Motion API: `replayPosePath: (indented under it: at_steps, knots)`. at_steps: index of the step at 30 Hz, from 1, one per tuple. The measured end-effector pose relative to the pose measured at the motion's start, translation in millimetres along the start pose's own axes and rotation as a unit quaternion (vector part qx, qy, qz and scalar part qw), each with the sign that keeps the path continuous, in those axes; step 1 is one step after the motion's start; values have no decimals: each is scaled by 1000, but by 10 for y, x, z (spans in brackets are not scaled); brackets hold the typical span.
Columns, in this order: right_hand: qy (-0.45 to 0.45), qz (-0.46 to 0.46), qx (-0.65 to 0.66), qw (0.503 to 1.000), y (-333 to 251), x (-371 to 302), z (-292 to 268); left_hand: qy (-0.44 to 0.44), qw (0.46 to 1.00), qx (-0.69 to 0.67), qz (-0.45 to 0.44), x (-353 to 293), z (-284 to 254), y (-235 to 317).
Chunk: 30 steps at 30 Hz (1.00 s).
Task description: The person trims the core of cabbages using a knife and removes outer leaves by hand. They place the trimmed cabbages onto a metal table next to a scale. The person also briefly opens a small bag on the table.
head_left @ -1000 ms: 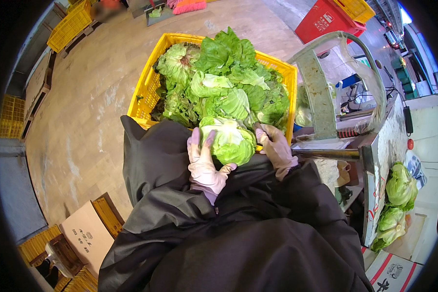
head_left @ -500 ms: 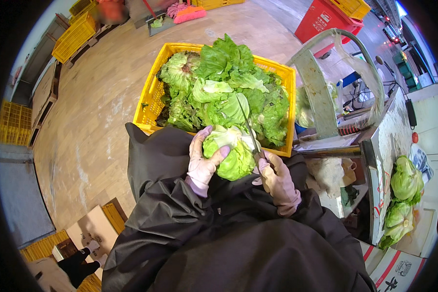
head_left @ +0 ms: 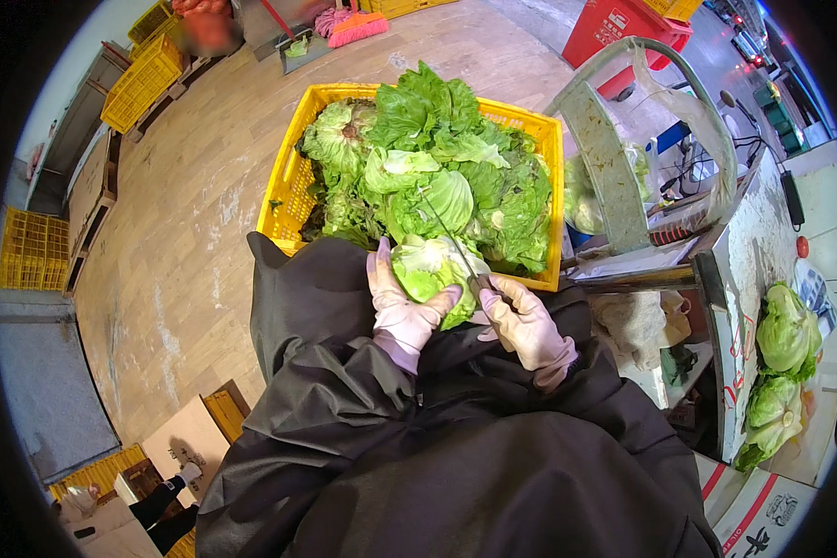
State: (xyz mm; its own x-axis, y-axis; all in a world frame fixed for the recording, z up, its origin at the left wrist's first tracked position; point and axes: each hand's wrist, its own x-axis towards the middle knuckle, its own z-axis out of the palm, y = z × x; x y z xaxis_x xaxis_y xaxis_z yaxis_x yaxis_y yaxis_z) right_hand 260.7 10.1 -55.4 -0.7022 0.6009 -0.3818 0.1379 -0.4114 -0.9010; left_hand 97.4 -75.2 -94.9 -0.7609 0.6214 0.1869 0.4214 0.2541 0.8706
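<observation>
A pale green head of lettuce [head_left: 430,267] sits over my lap at the near edge of a yellow plastic crate [head_left: 555,223]. My left hand [head_left: 405,312], in a whitish glove, cups its left and lower side. Gloved too, my right hand [head_left: 527,325] is closed round the handle of a long thin knife [head_left: 458,249]. The blade points up and left, across the top of the head. Behind it, loose lettuce leaves [head_left: 428,112] fill the crate in a heap.
A metal-framed stand [head_left: 597,158] is right of the crate, beside a worn table [head_left: 763,223]. Two lettuce heads [head_left: 786,330] lie farther right. A red bin [head_left: 614,37], a pink broom [head_left: 358,30] and yellow crates [head_left: 144,84] stand farther off. Another person [head_left: 149,516] is at lower left.
The lettuce has tilted and turned in my left hand, showing more of its pale side. My right hand and the knife have shifted slightly left, the blade now slanting more leftward.
</observation>
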Motion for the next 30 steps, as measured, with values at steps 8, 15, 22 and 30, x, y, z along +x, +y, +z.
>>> replayPosePath:
  at_steps: [8, 15, 22, 30]
  knots:
    - [4, -140, -383, 913, -530, 27, -246, -58, 953, -266, -131, 110, 27, -432]
    - [-12, -136, -421, 897, -543, 110, -416, -105, 941, -303, -105, 131, -41, -341]
    - [-41, -118, -441, 889, -706, 83, -353, -101, 893, -397, -187, 177, -98, -170]
    - [-18, -149, -439, 886, -616, 100, -424, -95, 931, -324, -139, 158, -65, -293]
